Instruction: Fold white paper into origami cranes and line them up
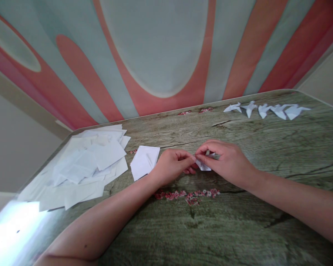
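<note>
Between my two hands is a small folded piece of white paper, partly covered by my fingers. My left hand pinches its left end between thumb and forefinger. From the other side my right hand grips the same paper, thumb and fingertips closed on it. The fingertips of both hands meet above the table's middle. Just left of my left hand lies a small stack of white paper with a folded edge on top. Its lower right corner is hidden behind my wrist.
A large loose heap of white paper sheets covers the table's left side. Several folded white paper birds stand in a row at the back right. The wood-patterned table ends at a striped red and grey wall.
</note>
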A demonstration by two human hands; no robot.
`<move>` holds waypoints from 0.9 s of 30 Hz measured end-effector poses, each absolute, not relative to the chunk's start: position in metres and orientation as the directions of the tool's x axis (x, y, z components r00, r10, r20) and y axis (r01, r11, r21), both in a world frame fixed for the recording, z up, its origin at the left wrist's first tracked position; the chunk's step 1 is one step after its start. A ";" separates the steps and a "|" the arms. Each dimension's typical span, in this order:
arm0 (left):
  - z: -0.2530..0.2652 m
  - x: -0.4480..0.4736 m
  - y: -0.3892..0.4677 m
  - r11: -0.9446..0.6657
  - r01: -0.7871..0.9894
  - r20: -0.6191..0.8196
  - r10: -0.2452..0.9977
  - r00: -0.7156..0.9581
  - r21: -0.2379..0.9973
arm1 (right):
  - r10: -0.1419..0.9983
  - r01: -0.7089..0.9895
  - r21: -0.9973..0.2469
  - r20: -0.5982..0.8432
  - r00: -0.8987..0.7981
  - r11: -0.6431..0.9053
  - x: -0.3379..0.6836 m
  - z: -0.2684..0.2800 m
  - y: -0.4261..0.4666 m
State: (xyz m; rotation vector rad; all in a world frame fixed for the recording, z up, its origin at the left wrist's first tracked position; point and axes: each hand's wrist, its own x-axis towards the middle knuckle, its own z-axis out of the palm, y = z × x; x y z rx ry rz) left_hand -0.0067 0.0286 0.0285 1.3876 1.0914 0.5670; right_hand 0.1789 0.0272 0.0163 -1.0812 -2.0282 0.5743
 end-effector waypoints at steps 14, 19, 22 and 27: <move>0.030 -0.008 0.030 0.280 0.194 -0.340 0.801 0.493 0.940 | 0.755 0.429 -0.621 0.519 -0.401 0.656 0.179 0.012 0.028; 0.031 -0.010 0.031 0.358 0.133 -0.372 0.766 0.523 0.924 | 0.740 0.416 -0.614 0.512 -0.437 0.671 0.181 0.011 0.029; 0.032 -0.011 0.031 0.356 0.145 -0.377 0.766 0.520 0.923 | 0.727 0.411 -0.603 0.518 -0.450 0.684 0.181 0.011 0.029; 0.032 -0.011 0.032 0.360 0.129 -0.372 0.766 0.525 0.924 | 0.712 0.412 -0.582 0.536 -0.454 0.701 0.181 0.010 0.027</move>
